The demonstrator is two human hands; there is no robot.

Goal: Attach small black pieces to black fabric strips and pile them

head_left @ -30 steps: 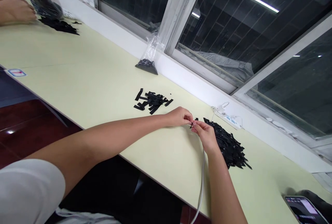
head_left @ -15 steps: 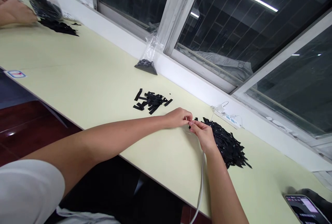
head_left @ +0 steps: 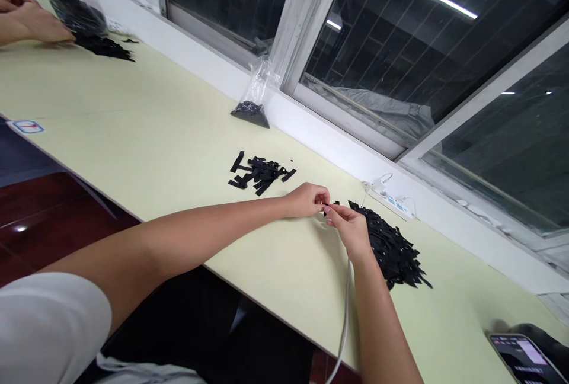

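My left hand (head_left: 307, 201) and my right hand (head_left: 350, 231) meet fingertip to fingertip above the pale yellow table (head_left: 146, 135), pinching a small black strip (head_left: 328, 211) between them; most of it is hidden by my fingers. Just right of my right hand lies a large heap of black strips (head_left: 392, 246). A smaller pile of black strips (head_left: 260, 173) lies beyond my left hand.
A clear bag of small black parts (head_left: 254, 104) leans by the window sill. A white power strip (head_left: 391, 202) sits behind the heap. A phone (head_left: 521, 360) lies at the lower right. Another person's hand (head_left: 33, 22) rests by more black strips (head_left: 103, 46) far left.
My hands have stayed together, shifting slightly up and away from me. The other person's fingers at far left have stretched out toward their strips.
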